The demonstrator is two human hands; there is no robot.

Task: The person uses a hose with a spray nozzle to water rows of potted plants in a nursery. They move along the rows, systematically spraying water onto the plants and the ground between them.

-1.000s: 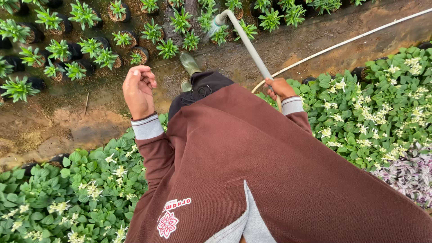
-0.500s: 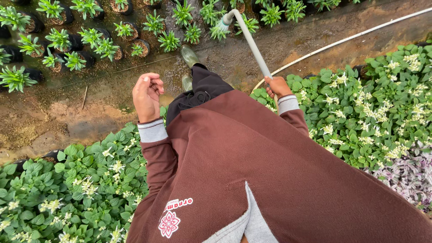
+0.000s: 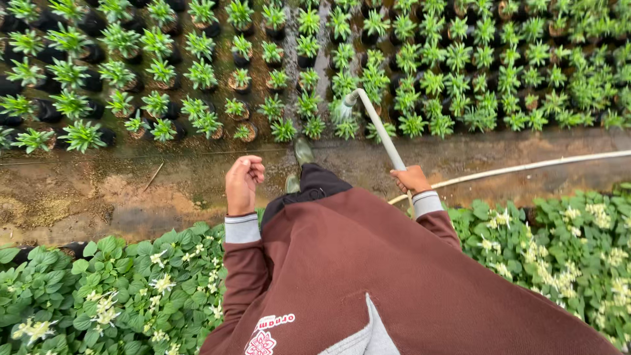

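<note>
My right hand grips a pale hose that points up and away toward rows of small potted green plants. Water sprays from the hose tip onto those pots. The hose trails off to the right across the ground. My left hand is raised in front of my chest, fingers curled into a loose fist with nothing in it. Both arms wear maroon sleeves with grey cuffs. A green boot shows below my dark trouser leg.
A wet muddy path runs left to right between the potted plants at the top and beds of broad-leaved plants with pale flowers at lower left and right.
The view has tilted up, so more rows of pots show. The hose tip has swung right along the pots. My left hand stays raised and curled.
</note>
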